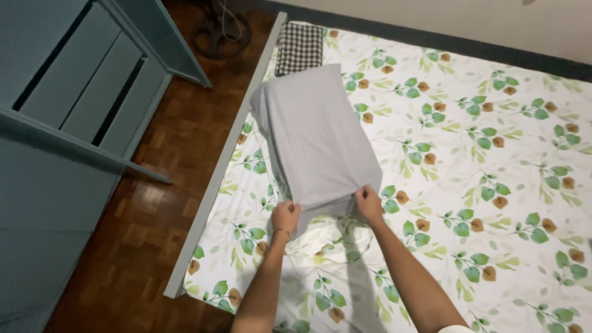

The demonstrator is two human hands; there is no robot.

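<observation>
A pillow in a plain grey pillowcase (311,132) lies lengthwise on the bed, near its left side. My left hand (285,216) grips the near left corner of the pillowcase's open end. At the near right corner, my right hand (369,203) pinches the same edge. Both hands pull the fabric taut towards me. Under the hands the leaf-print bed sheet (481,185) is bunched up.
A small black-and-white checked cushion (299,48) lies at the head of the bed beyond the pillow. The grey bed frame edge (216,185) runs along the left. A blue-grey drawer unit (74,92) stands on the wooden parquet floor (154,209). A fan base (219,31) sits far left.
</observation>
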